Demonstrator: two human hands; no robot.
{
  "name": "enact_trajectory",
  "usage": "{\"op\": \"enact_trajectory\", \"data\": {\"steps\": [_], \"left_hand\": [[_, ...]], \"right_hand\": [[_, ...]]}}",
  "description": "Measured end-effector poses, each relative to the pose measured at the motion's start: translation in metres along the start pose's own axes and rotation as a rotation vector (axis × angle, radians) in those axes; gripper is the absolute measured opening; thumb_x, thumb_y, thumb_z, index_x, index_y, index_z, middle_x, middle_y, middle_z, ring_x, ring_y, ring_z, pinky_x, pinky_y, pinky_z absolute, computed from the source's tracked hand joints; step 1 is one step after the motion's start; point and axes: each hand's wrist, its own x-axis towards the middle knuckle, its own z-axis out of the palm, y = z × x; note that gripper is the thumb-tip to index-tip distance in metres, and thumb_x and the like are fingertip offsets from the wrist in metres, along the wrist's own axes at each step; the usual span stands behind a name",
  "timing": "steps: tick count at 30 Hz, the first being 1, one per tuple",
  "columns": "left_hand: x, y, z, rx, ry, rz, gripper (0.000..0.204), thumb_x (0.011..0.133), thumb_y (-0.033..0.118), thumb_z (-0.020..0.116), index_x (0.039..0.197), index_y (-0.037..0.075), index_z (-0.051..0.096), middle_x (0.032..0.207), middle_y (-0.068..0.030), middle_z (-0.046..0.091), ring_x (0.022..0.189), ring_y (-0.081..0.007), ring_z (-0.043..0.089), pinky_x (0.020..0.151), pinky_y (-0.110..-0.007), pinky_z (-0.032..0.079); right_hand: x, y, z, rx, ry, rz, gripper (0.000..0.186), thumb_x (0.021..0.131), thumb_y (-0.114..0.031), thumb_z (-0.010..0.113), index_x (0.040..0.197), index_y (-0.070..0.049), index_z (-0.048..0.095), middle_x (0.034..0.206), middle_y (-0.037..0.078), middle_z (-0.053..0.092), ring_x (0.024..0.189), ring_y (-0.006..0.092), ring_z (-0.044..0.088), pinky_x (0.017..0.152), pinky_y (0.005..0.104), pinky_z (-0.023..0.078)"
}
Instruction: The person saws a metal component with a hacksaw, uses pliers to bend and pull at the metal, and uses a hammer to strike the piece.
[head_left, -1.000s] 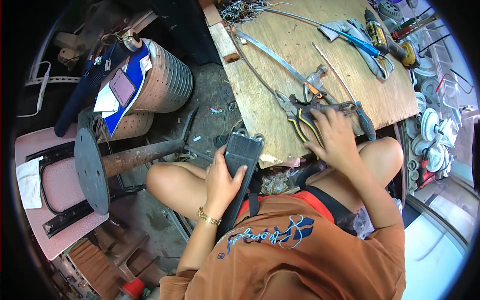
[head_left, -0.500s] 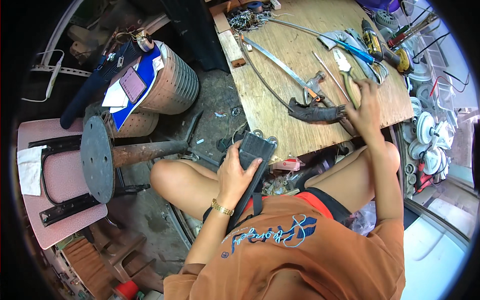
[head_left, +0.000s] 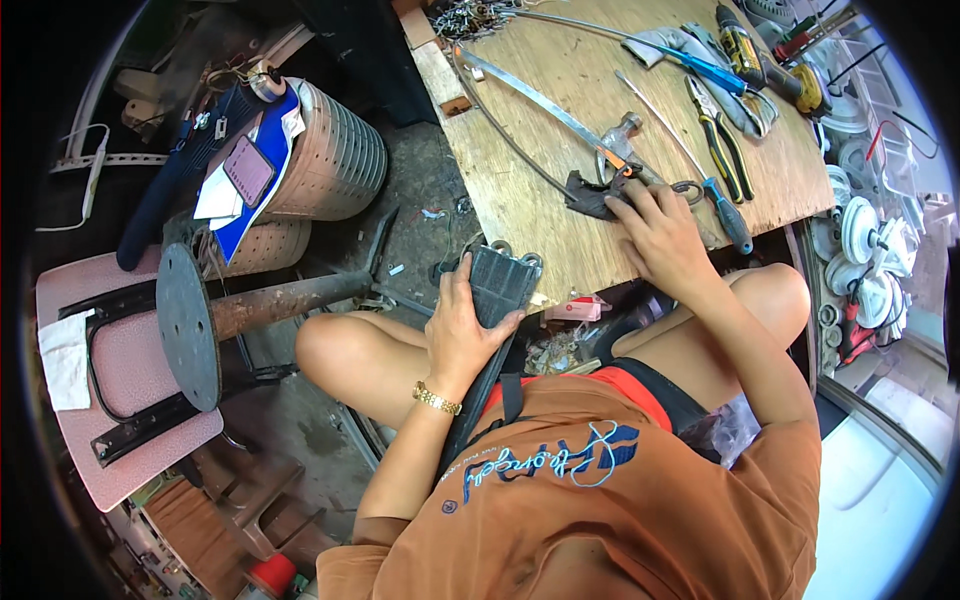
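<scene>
My left hand grips a long black flat piece with round metal fittings at its top end, its lower end running down over my lap. My right hand lies over the dark wrapped handle of a hacksaw, fingers curled onto it. The saw has a silver bar, an orange end and a thin dark curved strip. A hammer lies beside it, its handle partly hidden by my fingers. Right of that hand rest pliers with spread handles and a blue-handled screwdriver.
The wooden tabletop also carries a yellow-black drill, a grey glove, a blue-handled long tool and a heap of small metal parts. White pulleys hang at right. A pink chair and perforated drum stand left.
My right hand has let go of the pliers, which now lie on the table, and moved left onto the hacksaw handle. My left hand keeps its hold. The view has shifted slightly.
</scene>
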Motion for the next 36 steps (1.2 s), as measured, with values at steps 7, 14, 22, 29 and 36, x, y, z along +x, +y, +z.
{"op": "enact_trajectory", "data": {"steps": [7,14,22,29,36], "left_hand": [[-0.015,-0.005,0.001,-0.04,-0.029,0.065,0.106,0.071,0.043,0.092,0.152,0.0,0.039,0.123,-0.0234,0.059,0.111,-0.0461,0.063,0.091,-0.051,0.054],[0.001,0.01,-0.007,0.179,-0.048,0.103,0.097,0.072,0.032,0.093,0.147,-0.001,0.042,0.13,-0.025,0.059,0.118,-0.0452,0.062,0.097,-0.049,0.052],[-0.003,0.002,0.011,0.043,-0.033,0.034,0.101,0.07,0.04,0.093,0.144,-0.003,0.04,0.131,-0.0263,0.061,0.115,-0.0445,0.065,0.095,-0.049,0.054],[0.001,0.007,0.018,-0.002,0.002,-0.029,0.099,0.065,0.039,0.096,0.141,-0.001,0.045,0.125,-0.025,0.065,0.113,-0.0435,0.066,0.096,-0.047,0.054],[0.002,0.01,0.017,0.03,0.007,-0.039,0.098,0.067,0.04,0.095,0.14,-0.002,0.044,0.124,-0.0246,0.065,0.111,-0.0428,0.067,0.092,-0.047,0.055]], "right_hand": [[0.019,0.004,0.012,-0.149,0.069,-0.002,0.053,0.08,-0.009,0.07,0.132,-0.016,0.067,0.12,0.011,0.059,0.109,0.0292,0.059,0.096,0.0407,0.044],[0.032,0.013,-0.008,0.406,0.041,0.035,0.039,0.072,-0.01,0.076,0.11,-0.003,0.068,0.106,0.016,0.055,0.098,0.034,0.06,0.085,0.0457,0.051],[-0.039,-0.038,-0.053,0.92,0.233,0.3,0.032,0.089,-0.027,0.075,0.092,-0.001,0.056,0.09,0.014,0.048,0.083,0.0307,0.052,0.074,0.0411,0.044],[-0.072,-0.061,-0.036,1.124,0.081,0.315,0.024,0.093,-0.015,0.072,0.094,0.003,0.057,0.089,0.014,0.048,0.081,0.0301,0.052,0.072,0.0384,0.045],[-0.062,-0.055,-0.032,1.072,0.029,0.248,0.021,0.092,-0.013,0.073,0.097,0.002,0.058,0.09,0.015,0.048,0.08,0.0326,0.053,0.071,0.0388,0.046]]}}
